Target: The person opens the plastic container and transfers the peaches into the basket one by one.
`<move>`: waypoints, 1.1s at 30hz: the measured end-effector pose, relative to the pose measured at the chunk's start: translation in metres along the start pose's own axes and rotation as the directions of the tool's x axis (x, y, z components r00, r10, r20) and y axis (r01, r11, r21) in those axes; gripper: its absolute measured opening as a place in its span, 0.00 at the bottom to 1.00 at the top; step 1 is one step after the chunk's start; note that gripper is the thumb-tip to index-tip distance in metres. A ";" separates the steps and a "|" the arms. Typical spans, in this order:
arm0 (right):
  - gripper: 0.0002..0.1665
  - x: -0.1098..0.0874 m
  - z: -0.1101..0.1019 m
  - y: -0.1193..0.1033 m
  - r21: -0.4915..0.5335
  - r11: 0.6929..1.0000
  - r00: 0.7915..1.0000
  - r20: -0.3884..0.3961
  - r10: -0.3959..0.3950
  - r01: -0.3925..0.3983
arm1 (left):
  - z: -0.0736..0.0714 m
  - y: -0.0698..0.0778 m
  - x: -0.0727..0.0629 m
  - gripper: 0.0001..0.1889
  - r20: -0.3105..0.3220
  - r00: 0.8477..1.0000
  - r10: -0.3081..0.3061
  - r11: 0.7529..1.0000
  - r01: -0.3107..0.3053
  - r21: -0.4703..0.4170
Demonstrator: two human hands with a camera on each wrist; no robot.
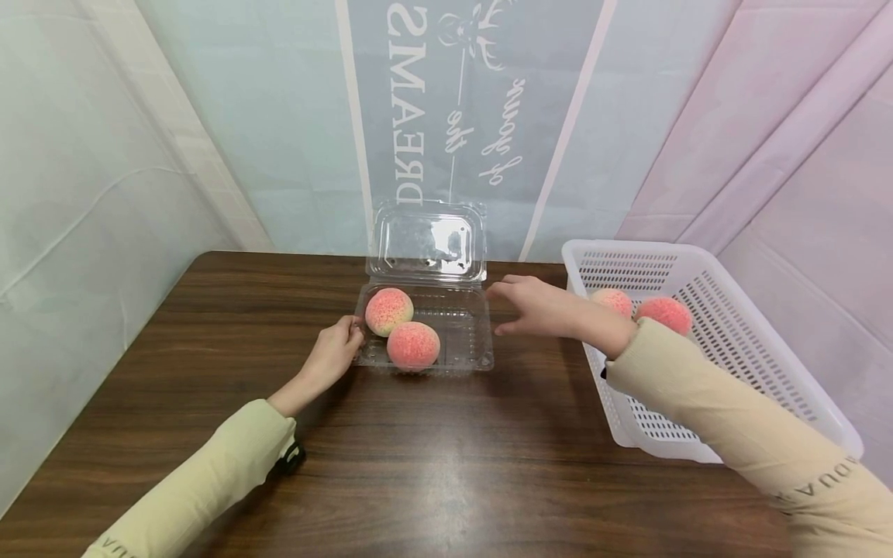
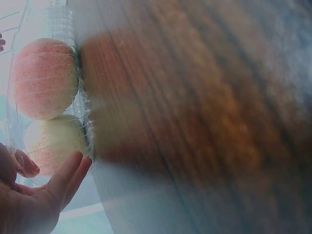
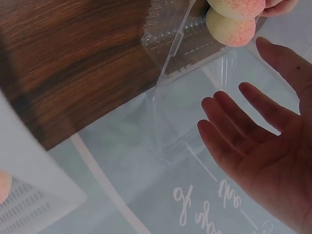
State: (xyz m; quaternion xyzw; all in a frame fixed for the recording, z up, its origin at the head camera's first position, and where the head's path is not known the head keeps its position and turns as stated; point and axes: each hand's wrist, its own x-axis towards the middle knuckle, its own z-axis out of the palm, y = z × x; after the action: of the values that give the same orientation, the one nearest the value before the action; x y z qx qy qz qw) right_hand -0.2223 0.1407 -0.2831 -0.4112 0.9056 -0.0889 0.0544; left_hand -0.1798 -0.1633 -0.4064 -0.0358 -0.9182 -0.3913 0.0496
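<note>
A clear plastic clamshell container [image 1: 456,329] lies on the table with its lid [image 1: 427,240] raised at the back. Two pink-and-yellow peaches sit in its left half: one peach [image 1: 388,311] at the back and another peach [image 1: 413,346] in front. My left hand [image 1: 333,349] pinches the container's left edge; in the left wrist view its thumb [image 2: 27,165] is at the rim and the fingers lie along the outer wall. My right hand [image 1: 533,306] hovers by the container's right edge with its fingers spread and holding nothing, palm visible in the right wrist view.
A white perforated plastic basket [image 1: 767,325] stands at the right of the table, with a pale peach [image 1: 611,301] and a redder peach [image 1: 665,313] in it. My right forearm crosses over the basket. Behind the brown wooden table [image 1: 279,294] hangs a printed cloth [image 1: 481,101].
</note>
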 end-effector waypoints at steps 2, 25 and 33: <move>0.28 0.002 0.001 -0.001 0.003 1.000 1.000 0.002 -0.003 0.003 | 0.000 0.001 0.000 0.16 -0.001 1.000 0.003 1.000 -0.003 -0.002; 0.26 0.013 0.013 -0.018 0.096 0.991 0.996 0.004 0.088 -0.088 | 0.000 0.001 0.000 0.16 -0.003 1.000 0.000 1.000 0.000 -0.007; 0.27 0.017 0.018 -0.021 0.118 0.989 0.996 -0.004 0.088 -0.087 | 0.000 0.001 0.000 0.16 0.005 1.000 -0.004 1.000 0.004 -0.005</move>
State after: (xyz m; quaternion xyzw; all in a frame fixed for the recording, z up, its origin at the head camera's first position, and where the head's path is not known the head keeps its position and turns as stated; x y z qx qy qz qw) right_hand -0.2148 0.1123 -0.2966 -0.3665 0.9162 -0.1416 0.0783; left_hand -0.1796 -0.1630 -0.4057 -0.0352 -0.9175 -0.3934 0.0464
